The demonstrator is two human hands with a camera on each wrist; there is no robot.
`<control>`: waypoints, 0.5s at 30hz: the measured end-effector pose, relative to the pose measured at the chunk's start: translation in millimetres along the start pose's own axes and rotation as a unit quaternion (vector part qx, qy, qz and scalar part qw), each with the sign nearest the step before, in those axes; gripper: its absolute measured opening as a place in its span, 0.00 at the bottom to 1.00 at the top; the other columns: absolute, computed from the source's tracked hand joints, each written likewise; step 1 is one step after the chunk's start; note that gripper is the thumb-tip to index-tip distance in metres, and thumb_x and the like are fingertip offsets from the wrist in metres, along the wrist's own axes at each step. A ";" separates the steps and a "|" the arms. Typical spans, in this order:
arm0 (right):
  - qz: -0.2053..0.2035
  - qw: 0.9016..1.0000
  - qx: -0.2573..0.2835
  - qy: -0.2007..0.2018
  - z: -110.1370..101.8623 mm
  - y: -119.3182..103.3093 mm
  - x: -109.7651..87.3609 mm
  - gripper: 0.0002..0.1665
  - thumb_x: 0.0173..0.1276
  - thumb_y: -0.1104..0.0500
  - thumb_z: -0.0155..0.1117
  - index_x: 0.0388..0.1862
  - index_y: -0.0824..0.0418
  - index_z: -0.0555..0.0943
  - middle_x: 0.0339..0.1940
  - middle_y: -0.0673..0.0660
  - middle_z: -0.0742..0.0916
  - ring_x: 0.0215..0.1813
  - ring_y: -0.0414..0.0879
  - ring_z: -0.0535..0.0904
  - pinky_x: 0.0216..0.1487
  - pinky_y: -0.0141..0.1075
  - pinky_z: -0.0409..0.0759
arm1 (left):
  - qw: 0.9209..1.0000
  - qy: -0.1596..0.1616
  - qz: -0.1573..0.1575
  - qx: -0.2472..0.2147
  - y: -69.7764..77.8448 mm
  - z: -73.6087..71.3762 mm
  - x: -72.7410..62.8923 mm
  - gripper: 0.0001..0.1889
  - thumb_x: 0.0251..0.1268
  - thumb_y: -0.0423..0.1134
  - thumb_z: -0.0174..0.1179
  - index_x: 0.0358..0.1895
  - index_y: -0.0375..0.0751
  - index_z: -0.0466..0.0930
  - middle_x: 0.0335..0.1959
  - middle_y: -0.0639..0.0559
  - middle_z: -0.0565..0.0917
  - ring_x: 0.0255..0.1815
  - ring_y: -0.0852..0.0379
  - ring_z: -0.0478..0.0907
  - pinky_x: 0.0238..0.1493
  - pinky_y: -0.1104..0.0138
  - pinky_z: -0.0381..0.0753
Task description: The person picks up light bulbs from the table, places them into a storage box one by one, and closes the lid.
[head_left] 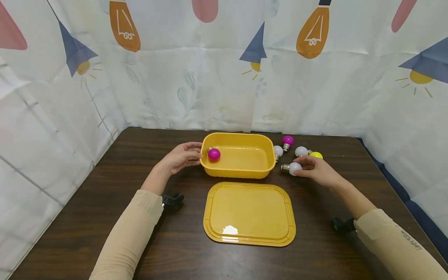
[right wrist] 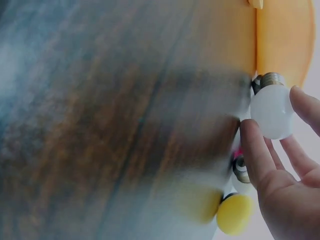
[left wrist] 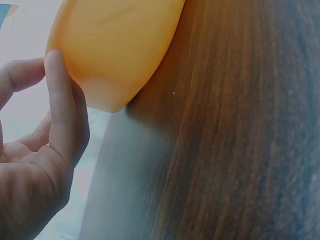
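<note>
A white light bulb [head_left: 295, 168] with a metal screw base pointing left is held by my right hand [head_left: 311, 169] at the fingertips. In the right wrist view this bulb [right wrist: 273, 111] lies between thumb and fingers, close over the table. My left hand [head_left: 182, 157] touches the left end of a yellow plastic box [head_left: 238, 174], its fingertips at the outer wall and rim. The left wrist view shows these fingertips against the box [left wrist: 120, 45]. Inside the box, at its left end, lies a magenta bulb [head_left: 214, 154].
Right of the box lie a white bulb [head_left: 278, 151], another magenta bulb [head_left: 288, 140], a further white bulb [head_left: 301, 151] and a yellow bulb [head_left: 316, 154]. A flat yellow lid [head_left: 250, 214] lies in front of the box on the dark wooden table [head_left: 87, 186]. A printed curtain [head_left: 217, 89] hangs behind.
</note>
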State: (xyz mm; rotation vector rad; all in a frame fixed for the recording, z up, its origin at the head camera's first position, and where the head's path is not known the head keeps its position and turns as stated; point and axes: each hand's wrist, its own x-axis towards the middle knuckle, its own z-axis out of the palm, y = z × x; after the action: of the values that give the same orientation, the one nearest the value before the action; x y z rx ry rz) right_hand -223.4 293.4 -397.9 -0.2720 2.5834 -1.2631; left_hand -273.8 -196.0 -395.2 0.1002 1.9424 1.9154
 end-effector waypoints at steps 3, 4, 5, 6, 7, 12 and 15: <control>-0.001 1.000 0.007 -0.003 0.1 -1.3 -0.5 0.35 0.71 0.46 0.72 0.67 0.65 0.75 0.59 0.64 0.81 0.58 0.56 0.80 0.59 0.46 0.79 | 1.000 -0.001 -0.001 0.000 -0.4 -0.6 -0.1 0.31 0.74 0.28 0.60 0.76 0.32 0.62 0.64 0.33 0.74 0.44 0.51 0.84 0.52 0.62 0.86; 0.000 1.000 0.009 -0.005 0.1 -1.9 -0.8 0.35 0.71 0.46 0.72 0.67 0.65 0.75 0.59 0.63 0.81 0.58 0.56 0.80 0.59 0.46 0.79 | 1.000 -0.001 0.000 0.000 -0.7 -0.9 0.0 0.31 0.74 0.28 0.60 0.76 0.32 0.61 0.64 0.33 0.74 0.44 0.51 0.84 0.52 0.62 0.85; -0.001 1.000 0.011 -0.005 0.2 -2.4 -1.0 0.35 0.71 0.46 0.72 0.67 0.65 0.75 0.59 0.63 0.81 0.57 0.56 0.80 0.59 0.45 0.79 | 1.000 -0.002 -0.001 0.000 -0.9 -1.2 0.0 0.31 0.74 0.28 0.60 0.76 0.32 0.61 0.64 0.33 0.74 0.45 0.51 0.84 0.52 0.62 0.85; 0.000 1.000 0.012 -0.006 0.2 -2.9 -1.3 0.35 0.71 0.46 0.72 0.67 0.65 0.75 0.59 0.63 0.81 0.57 0.55 0.80 0.59 0.45 0.79 | 1.000 -0.002 -0.001 0.000 -1.0 -1.4 0.0 0.31 0.74 0.28 0.60 0.77 0.32 0.61 0.64 0.33 0.74 0.45 0.51 0.84 0.52 0.62 0.85; 0.000 1.000 0.012 -0.007 0.2 -3.4 -1.6 0.35 0.71 0.46 0.72 0.67 0.65 0.75 0.59 0.63 0.82 0.57 0.55 0.80 0.59 0.44 0.79 | 1.000 -0.002 -0.001 -0.001 -1.0 -1.4 -0.2 0.31 0.74 0.28 0.60 0.77 0.32 0.61 0.64 0.33 0.74 0.45 0.52 0.84 0.53 0.62 0.85; -0.002 1.000 0.015 -0.003 -0.9 -5.1 -2.0 0.35 0.70 0.47 0.72 0.67 0.66 0.75 0.58 0.63 0.82 0.56 0.55 0.81 0.54 0.35 0.80 | 1.000 -0.007 -0.001 -0.006 -0.1 -0.8 -1.2 0.31 0.74 0.28 0.60 0.77 0.32 0.61 0.64 0.33 0.74 0.45 0.52 0.85 0.53 0.61 0.85; -0.008 1.000 0.021 -0.001 -1.5 -5.3 -1.3 0.35 0.70 0.49 0.72 0.67 0.67 0.75 0.58 0.64 0.82 0.55 0.55 0.81 0.52 0.32 0.80 | 1.000 -0.008 0.000 -0.007 -0.7 -1.2 -0.8 0.31 0.74 0.28 0.60 0.77 0.32 0.60 0.64 0.34 0.74 0.45 0.52 0.85 0.53 0.61 0.85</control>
State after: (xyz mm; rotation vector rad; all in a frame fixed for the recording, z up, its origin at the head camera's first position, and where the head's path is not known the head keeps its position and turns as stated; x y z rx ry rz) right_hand -222.3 291.7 -392.6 -0.2863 2.5548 -1.3217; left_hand -273.3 -197.4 -395.7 0.1122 1.9182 1.9223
